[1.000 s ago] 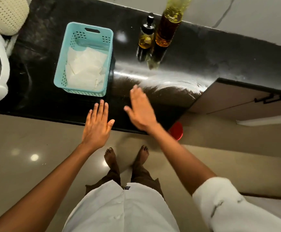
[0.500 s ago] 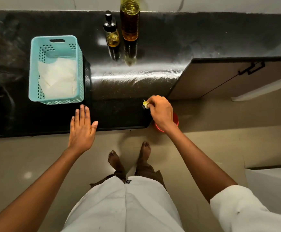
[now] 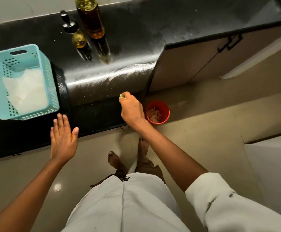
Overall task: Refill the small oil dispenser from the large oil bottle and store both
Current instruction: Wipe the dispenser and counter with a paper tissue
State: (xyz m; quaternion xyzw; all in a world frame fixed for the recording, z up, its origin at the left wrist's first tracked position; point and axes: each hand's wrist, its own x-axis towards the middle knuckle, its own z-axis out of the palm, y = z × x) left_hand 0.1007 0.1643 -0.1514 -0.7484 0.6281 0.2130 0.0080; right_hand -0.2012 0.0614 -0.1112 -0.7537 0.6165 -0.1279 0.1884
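the right hand (image 3: 131, 109), flat a second ago, now pinches a small yellow scrap (image 3: 122, 96) at the worktop's (image 3: 136, 39) front edge, left hand (image 3: 63, 138) spread, both bottles untouched.

Polished black stone countertop (image 3: 136, 47) as landmark, glossy, streaked with a bright band of reflected light across its middle and backed by a pale wall (image 3: 19, 9) along its far edge. On its left end, a perforated turquoise plastic basket (image 3: 52, 91) lined with white paper; below its right end, beige flat-fronted cabinet doors (image 3: 195, 61) with a black bar handle (image 3: 231, 42). Below its near edge, glossy beige tiled floor (image 3: 203, 118) with a small light spot, and a round red plastic bin (image 3: 165, 111) standing just beside the cabinet corner.
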